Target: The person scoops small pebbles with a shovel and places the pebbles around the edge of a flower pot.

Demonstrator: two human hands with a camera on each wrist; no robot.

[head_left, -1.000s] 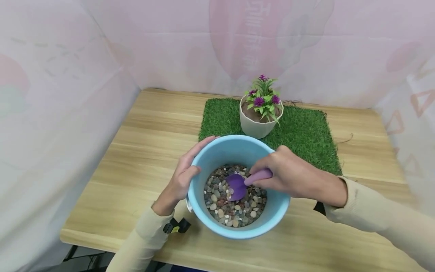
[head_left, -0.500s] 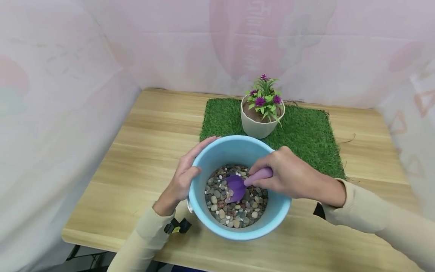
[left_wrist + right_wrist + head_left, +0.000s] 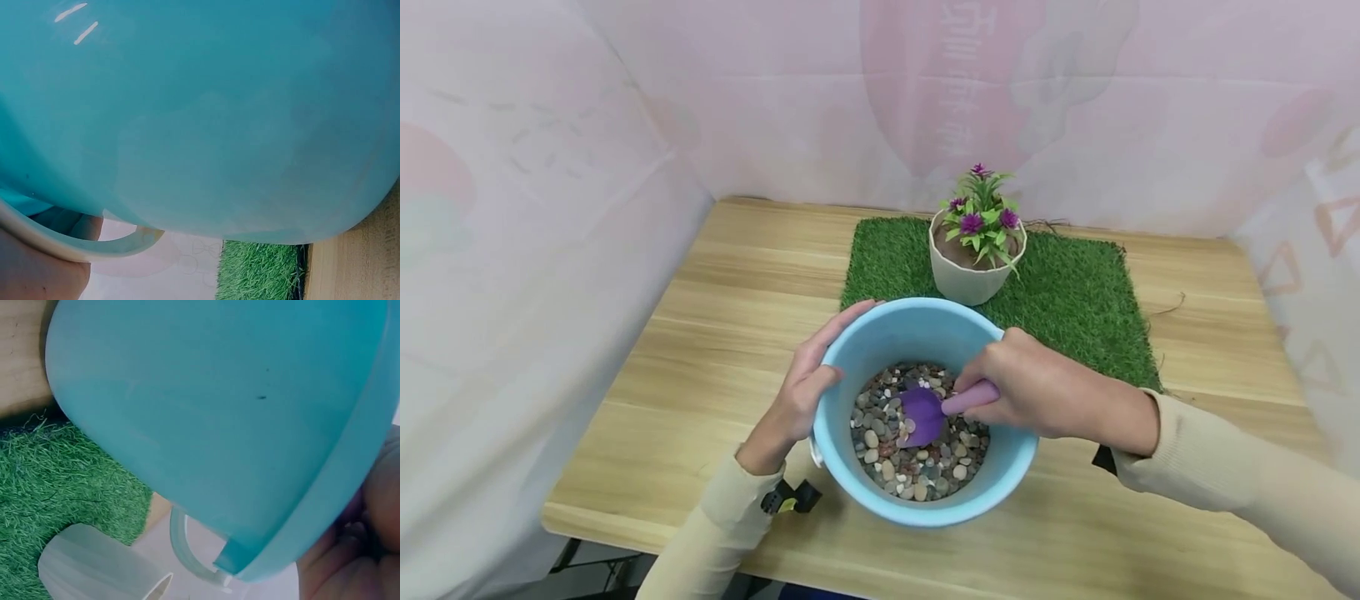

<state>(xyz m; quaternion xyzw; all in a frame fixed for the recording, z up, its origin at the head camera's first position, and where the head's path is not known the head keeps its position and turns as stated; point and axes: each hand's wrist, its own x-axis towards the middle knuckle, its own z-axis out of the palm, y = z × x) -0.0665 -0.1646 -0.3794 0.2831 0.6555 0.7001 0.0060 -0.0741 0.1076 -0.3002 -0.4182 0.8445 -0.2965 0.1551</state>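
Observation:
A light blue bucket [image 3: 925, 515] stands on the table with a layer of mixed pebbles [image 3: 886, 472] inside. My left hand [image 3: 796, 398] grips its left rim, thumb over the edge and fingers along the outside. In the left wrist view, a pale carrying handle [image 3: 84, 251] hangs beside that hand. My right hand [image 3: 1048, 390] reaches over the right rim and holds a purple scoop [image 3: 922, 417] by its lighter handle. The scoop's blade lies among the pebbles. In the right wrist view the bucket wall [image 3: 212, 406] hides the scoop.
Behind the bucket lies a green artificial grass mat [image 3: 1075, 308]. On it stands a white flowerpot [image 3: 966, 283] with a purple-flowered plant [image 3: 981, 218]. The wooden table [image 3: 685, 367] is edged by pale printed curtains [image 3: 790, 125] at back and sides.
The scoop's blade stays among the pebbles with barely any shift; my right hand sits slightly lower on its handle. The left hand and bucket hold nearly still.

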